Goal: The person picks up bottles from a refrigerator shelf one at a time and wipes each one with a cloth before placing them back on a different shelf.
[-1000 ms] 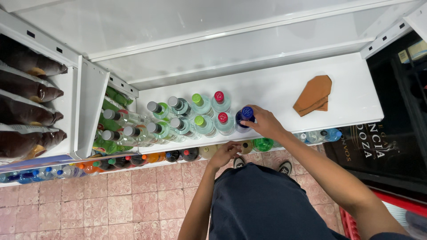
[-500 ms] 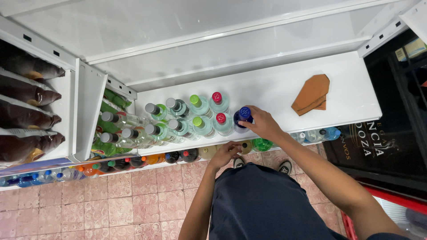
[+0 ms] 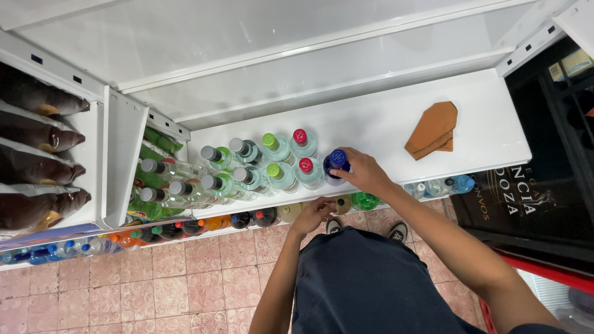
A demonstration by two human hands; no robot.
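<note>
- Head view: the right hand [image 3: 365, 173] is closed around a blue-capped bottle [image 3: 336, 163], which stands upright on the white shelf [image 3: 371, 130] at the right end of the front row of bottles.
- Just left of that bottle stands a red-capped bottle [image 3: 307, 171], touching or nearly touching it; a green-capped bottle [image 3: 276, 174] comes next in the row.
- The left hand [image 3: 314, 213] is below the shelf's front edge, fingers curled at a bottle top on the lower shelf; whether it grips it I cannot tell.
- An orange-brown folded cloth [image 3: 434, 130] lies on the shelf, well to the right of the blue-capped bottle.
</note>
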